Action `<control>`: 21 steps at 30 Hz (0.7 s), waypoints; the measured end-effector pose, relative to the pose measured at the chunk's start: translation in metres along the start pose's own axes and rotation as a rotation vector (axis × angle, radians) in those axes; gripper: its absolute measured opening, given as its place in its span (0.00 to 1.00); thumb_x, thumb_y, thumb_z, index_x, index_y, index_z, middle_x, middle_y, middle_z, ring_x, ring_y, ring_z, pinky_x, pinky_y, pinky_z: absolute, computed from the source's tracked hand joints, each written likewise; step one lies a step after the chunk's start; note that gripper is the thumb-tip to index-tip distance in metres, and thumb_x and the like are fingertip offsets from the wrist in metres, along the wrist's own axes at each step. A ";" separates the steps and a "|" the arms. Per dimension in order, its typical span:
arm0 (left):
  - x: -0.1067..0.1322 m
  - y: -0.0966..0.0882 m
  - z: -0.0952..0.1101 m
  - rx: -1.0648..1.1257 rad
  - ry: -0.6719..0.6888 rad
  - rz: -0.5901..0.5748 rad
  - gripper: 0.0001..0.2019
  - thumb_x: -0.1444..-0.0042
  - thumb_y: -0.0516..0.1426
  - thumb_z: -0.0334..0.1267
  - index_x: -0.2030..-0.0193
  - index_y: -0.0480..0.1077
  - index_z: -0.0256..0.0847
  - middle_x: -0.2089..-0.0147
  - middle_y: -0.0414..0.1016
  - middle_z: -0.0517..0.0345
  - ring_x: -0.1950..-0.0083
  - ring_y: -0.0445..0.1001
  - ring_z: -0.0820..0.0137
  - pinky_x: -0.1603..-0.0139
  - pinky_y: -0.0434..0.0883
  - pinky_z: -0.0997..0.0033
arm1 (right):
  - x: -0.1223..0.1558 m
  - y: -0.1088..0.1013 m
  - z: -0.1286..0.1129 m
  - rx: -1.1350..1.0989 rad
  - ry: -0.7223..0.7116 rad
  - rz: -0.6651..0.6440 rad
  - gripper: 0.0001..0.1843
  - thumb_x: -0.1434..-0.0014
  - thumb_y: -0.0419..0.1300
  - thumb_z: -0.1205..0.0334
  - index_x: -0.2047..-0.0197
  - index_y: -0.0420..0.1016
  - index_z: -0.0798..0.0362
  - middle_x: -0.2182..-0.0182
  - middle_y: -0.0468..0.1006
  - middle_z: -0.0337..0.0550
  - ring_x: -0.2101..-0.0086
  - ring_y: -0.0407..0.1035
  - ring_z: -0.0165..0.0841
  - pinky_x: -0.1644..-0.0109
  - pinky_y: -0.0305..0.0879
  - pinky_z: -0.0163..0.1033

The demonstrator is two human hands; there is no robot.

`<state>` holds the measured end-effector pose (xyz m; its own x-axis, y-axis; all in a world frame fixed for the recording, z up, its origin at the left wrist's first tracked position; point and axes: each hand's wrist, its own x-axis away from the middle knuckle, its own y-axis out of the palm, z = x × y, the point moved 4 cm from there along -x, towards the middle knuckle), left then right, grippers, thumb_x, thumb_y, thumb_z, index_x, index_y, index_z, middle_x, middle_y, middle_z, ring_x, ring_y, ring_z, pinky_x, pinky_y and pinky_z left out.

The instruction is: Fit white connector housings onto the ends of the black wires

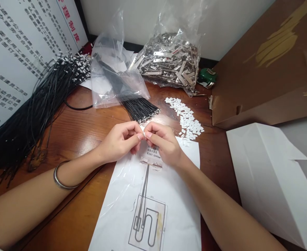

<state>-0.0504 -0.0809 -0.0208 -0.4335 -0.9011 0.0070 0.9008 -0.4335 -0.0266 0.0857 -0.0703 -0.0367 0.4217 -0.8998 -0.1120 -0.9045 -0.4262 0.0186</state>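
Observation:
My left hand point(124, 140) and my right hand point(163, 141) meet above the top of a printed sheet. Thumb and forefinger of each are pinched together, and a tiny white piece point(144, 134) shows where the fingertips meet. The fingers cover most of it, so I cannot tell its exact kind. Just beyond the hands, the metal-tipped ends of a bundle of black wires point(140, 107) stick out of a clear plastic bag point(101, 94). Right of the wires lies a loose heap of small white plastic pieces point(188, 120).
The sheet point(174, 195) carries a wiring drawing. A bag of flat metal parts point(169, 64) and a green tape dispenser point(207, 77) stand at the back. White-tipped black wires point(38, 94) are piled left. A brown box point(247, 69) and white folded card point(263, 174) flank the right.

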 end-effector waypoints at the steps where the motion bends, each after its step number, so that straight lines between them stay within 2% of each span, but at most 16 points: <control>1: 0.000 0.000 0.000 -0.030 0.011 0.011 0.09 0.41 0.58 0.37 0.70 0.66 0.36 0.80 0.69 0.63 0.78 0.67 0.76 0.76 0.67 0.77 | 0.000 0.000 0.000 -0.003 0.004 0.002 0.11 0.43 0.55 0.61 0.76 0.63 0.52 0.82 0.61 0.31 0.79 0.52 0.25 0.75 0.46 0.37; 5: 0.001 -0.001 -0.001 -0.093 0.039 0.038 0.09 0.41 0.58 0.38 0.69 0.68 0.35 0.79 0.69 0.62 0.78 0.67 0.77 0.76 0.66 0.77 | 0.000 0.000 -0.002 -0.044 0.029 -0.002 0.11 0.44 0.56 0.60 0.76 0.63 0.51 0.83 0.61 0.32 0.80 0.51 0.25 0.75 0.47 0.36; 12: -0.002 -0.005 -0.006 0.140 -0.029 0.009 0.13 0.44 0.63 0.44 0.67 0.69 0.36 0.77 0.72 0.61 0.77 0.69 0.75 0.75 0.69 0.76 | 0.001 0.000 -0.005 -0.121 0.057 -0.027 0.12 0.43 0.58 0.55 0.73 0.67 0.52 0.82 0.64 0.34 0.80 0.55 0.26 0.76 0.49 0.35; 16: -0.005 -0.008 -0.008 0.222 -0.065 0.003 0.13 0.47 0.65 0.43 0.67 0.69 0.36 0.76 0.73 0.60 0.77 0.70 0.76 0.76 0.69 0.77 | 0.001 0.001 -0.004 -0.147 0.053 -0.027 0.11 0.42 0.59 0.56 0.72 0.67 0.52 0.81 0.66 0.34 0.79 0.57 0.26 0.76 0.51 0.35; 21: -0.006 -0.008 -0.008 0.218 -0.082 0.003 0.11 0.46 0.64 0.41 0.68 0.70 0.35 0.74 0.75 0.58 0.77 0.71 0.76 0.76 0.69 0.77 | 0.001 0.002 -0.005 -0.141 0.024 -0.017 0.10 0.41 0.58 0.57 0.71 0.68 0.52 0.77 0.69 0.36 0.78 0.59 0.26 0.76 0.52 0.34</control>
<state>-0.0555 -0.0721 -0.0285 -0.4348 -0.8961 0.0891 0.8907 -0.4133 0.1894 0.0847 -0.0725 -0.0318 0.4398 -0.8936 -0.0898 -0.8799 -0.4487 0.1561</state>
